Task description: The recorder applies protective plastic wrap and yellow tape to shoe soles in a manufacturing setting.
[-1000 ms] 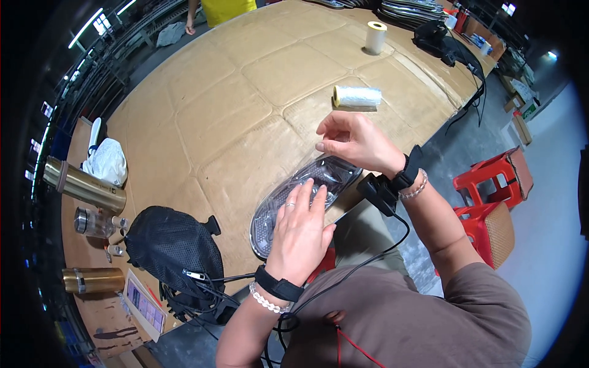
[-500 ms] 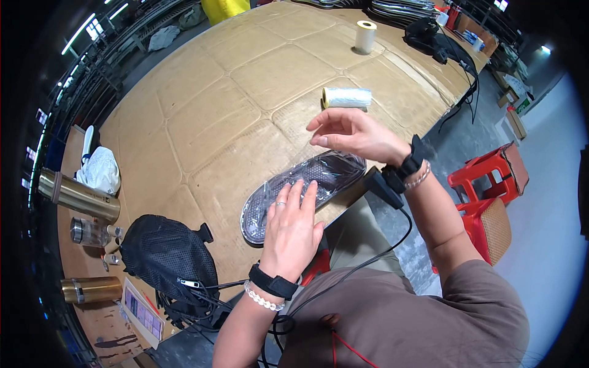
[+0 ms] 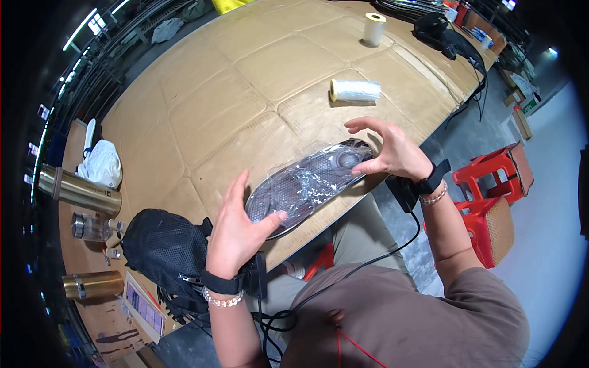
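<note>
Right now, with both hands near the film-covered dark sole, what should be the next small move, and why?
Perhaps close the left hand and right hand gently on the two ends of the dark sole. Each hand is at one end, thumb and fingers spread apart, and the clear film over the sole looks wrinkled, so an even hold might limit shifting.

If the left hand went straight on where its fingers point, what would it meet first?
The left hand has a free-looking way over brown cardboard, as far as the picture shows, though its thumb might brush the plastic-wrapped shoe sole; depth is unclear.
</note>
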### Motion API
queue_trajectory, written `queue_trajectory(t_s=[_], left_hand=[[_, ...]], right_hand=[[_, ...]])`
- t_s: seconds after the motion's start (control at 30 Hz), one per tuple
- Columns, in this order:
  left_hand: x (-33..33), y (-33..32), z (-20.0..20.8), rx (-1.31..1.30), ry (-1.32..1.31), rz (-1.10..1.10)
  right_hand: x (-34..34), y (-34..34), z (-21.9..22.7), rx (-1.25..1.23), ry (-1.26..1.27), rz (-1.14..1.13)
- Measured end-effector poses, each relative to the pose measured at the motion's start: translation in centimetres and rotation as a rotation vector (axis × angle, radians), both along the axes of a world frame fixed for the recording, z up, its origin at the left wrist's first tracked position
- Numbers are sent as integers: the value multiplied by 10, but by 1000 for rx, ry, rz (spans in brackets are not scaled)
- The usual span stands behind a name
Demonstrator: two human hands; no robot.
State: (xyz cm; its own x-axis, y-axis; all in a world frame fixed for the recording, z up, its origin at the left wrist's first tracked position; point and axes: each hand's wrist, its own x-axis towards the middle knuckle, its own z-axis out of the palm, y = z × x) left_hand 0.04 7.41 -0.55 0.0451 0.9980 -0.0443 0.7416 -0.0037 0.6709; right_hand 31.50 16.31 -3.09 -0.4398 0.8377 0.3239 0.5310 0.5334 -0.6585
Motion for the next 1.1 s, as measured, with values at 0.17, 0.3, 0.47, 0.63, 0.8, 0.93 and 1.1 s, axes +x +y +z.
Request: queue_trajectory(t_s=[0.17,0.3,0.47,0.63,0.8,0.93,1.1], left_hand=[[2,5,-19,-40,-137,-28],[1,10,-23,-55,-154,-52],[0,11,-29,-62,-107,-35],[20,-6,-12,279,60,90],[47,-24,-7,301,30,29],[68,-19,-25,256,150,20],[73,-10,-39,397,233,47]], right_hand=[[-13,12,-9,-100,106,-74],[-17,18,-17,-258,190,-151],[-15,20,-28,-347,368,-145],[-13,-7,-12,210,343,-408],[-31,-65,-3,246,162,-85],[-52,-78,-16,197,105,-51],[-58,-79,-25,132,145,-87]])
